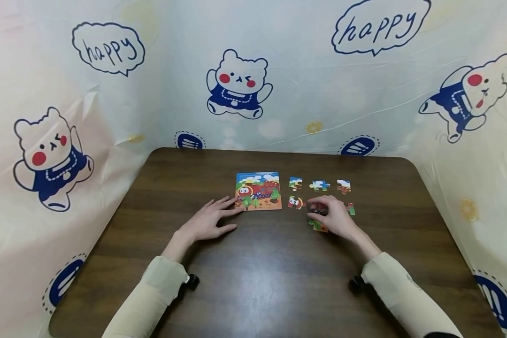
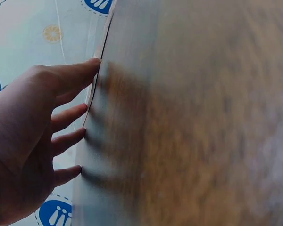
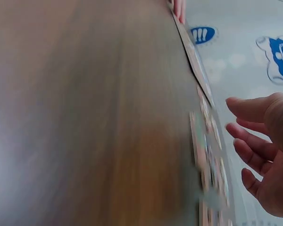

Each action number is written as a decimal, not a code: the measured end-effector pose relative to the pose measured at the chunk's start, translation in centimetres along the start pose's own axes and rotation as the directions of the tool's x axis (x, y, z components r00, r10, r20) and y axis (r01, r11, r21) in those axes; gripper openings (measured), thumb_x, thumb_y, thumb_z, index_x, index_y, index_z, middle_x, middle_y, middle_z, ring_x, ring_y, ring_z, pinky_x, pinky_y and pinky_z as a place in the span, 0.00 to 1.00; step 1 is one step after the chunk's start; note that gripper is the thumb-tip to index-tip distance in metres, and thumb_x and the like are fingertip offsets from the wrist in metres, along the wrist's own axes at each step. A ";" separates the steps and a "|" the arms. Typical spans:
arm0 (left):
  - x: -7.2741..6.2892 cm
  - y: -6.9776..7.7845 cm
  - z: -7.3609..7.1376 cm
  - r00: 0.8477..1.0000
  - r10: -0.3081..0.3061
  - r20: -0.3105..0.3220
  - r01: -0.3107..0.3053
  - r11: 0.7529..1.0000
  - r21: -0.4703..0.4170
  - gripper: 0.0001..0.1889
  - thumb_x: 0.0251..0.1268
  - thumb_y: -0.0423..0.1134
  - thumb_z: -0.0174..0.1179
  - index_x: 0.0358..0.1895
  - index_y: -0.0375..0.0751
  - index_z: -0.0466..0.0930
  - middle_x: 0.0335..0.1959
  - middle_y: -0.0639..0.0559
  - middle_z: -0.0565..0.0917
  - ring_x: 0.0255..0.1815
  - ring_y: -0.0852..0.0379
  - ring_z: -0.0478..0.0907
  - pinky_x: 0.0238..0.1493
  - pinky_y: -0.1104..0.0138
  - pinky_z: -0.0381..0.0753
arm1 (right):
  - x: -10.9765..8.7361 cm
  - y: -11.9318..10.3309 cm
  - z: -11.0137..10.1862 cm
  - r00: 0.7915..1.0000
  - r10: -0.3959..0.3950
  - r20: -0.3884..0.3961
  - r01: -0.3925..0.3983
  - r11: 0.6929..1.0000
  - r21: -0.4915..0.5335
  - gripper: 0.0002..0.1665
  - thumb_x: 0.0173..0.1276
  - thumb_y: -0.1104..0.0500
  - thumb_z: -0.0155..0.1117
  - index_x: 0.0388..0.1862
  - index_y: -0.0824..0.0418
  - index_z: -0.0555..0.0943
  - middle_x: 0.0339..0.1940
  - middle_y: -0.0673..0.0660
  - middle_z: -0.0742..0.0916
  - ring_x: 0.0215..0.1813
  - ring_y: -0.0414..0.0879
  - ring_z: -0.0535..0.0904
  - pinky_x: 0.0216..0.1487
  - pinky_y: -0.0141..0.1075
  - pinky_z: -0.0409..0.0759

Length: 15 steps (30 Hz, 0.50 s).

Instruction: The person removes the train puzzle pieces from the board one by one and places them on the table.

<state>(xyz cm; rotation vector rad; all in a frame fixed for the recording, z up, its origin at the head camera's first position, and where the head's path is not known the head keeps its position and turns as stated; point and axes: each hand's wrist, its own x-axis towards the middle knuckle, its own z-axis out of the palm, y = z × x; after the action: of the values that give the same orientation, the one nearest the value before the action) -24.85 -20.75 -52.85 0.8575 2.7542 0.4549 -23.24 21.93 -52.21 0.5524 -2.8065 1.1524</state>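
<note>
A square jigsaw board (image 1: pixel 259 199) printed with a red train lies on the table, its picture complete in the head view. My left hand (image 1: pixel 207 222) is spread flat beside it, fingertips at its left edge. Over the loose pieces hangs my right hand (image 1: pixel 334 217), its fingers loosely bent and parted from the thumb. The right wrist view shows nothing between the fingers of that right hand (image 3: pixel 269 146). Beneath it a dark piece (image 1: pixel 318 211) is partly hidden. A green and orange piece (image 1: pixel 319 226) lies just nearer, and a red and green piece (image 1: pixel 350 209) peeks out behind the hand.
Along the far side lie a sky piece (image 1: pixel 319 185), a piece with a small round tab (image 1: pixel 295 183) and a brown-edged piece (image 1: pixel 344 186). A red-and-white face piece (image 1: pixel 295 202) sits right of the board. A patterned curtain (image 1: pixel 295 94) encloses the brown table (image 1: pixel 253 281).
</note>
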 end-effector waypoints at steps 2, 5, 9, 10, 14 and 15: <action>0.0 0.0 0.2 1.000 -0.002 0.003 0.002 1.000 0.000 0.34 0.81 0.62 0.62 0.85 0.68 0.67 0.91 0.51 0.61 0.94 0.40 0.53 0.90 0.32 0.51 | 1.2 -0.6 0.9 1.000 -0.012 0.020 0.011 1.000 0.022 0.20 0.72 0.63 0.79 0.60 0.66 0.89 0.47 0.61 0.92 0.50 0.54 0.86 0.53 0.47 0.85; -0.1 0.0 0.3 1.000 -0.002 0.010 0.002 1.000 -0.004 0.34 0.81 0.62 0.62 0.85 0.67 0.68 0.91 0.50 0.61 0.94 0.39 0.53 0.89 0.32 0.51 | 2.7 -1.4 2.3 0.999 -0.020 0.047 0.018 0.999 0.049 0.20 0.73 0.63 0.78 0.61 0.67 0.89 0.48 0.62 0.92 0.48 0.54 0.87 0.51 0.48 0.86; -0.1 0.1 0.3 1.000 -0.006 0.009 0.006 1.000 -0.006 0.34 0.80 0.61 0.63 0.85 0.67 0.69 0.91 0.49 0.61 0.93 0.38 0.53 0.89 0.32 0.51 | 4.6 -2.5 4.1 0.996 -0.011 0.084 0.005 0.998 0.065 0.21 0.74 0.62 0.77 0.63 0.67 0.88 0.50 0.62 0.91 0.50 0.54 0.86 0.52 0.47 0.87; 0.0 0.1 0.3 1.000 -0.007 0.005 0.007 1.000 -0.005 0.34 0.80 0.61 0.63 0.85 0.67 0.69 0.91 0.50 0.61 0.93 0.39 0.53 0.89 0.32 0.51 | 5.0 -2.8 4.5 0.996 -0.012 0.094 0.006 0.997 0.071 0.21 0.74 0.62 0.77 0.64 0.67 0.88 0.50 0.62 0.91 0.51 0.54 0.86 0.54 0.48 0.87; 0.1 0.2 0.1 1.000 0.004 -0.006 -0.004 1.000 0.013 0.33 0.80 0.60 0.63 0.84 0.67 0.69 0.91 0.49 0.62 0.93 0.38 0.55 0.89 0.31 0.52 | 6.7 -3.9 6.2 0.991 -0.047 0.128 0.036 0.996 0.085 0.22 0.76 0.62 0.75 0.66 0.67 0.86 0.52 0.61 0.90 0.53 0.54 0.86 0.58 0.49 0.88; 0.1 0.1 0.1 1.000 0.010 -0.004 -0.010 1.000 0.018 0.33 0.80 0.60 0.63 0.85 0.67 0.69 0.91 0.49 0.62 0.93 0.37 0.55 0.88 0.31 0.53 | 7.0 -4.1 6.6 0.989 -0.056 0.134 0.044 0.995 0.088 0.23 0.76 0.62 0.75 0.67 0.67 0.86 0.52 0.61 0.90 0.53 0.54 0.86 0.57 0.49 0.88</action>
<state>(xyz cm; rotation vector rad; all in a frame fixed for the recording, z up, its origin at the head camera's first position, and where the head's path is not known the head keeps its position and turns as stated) -24.80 -20.59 -52.91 0.8759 2.7634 0.4353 -27.79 12.51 -52.89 0.7311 -2.8471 1.2764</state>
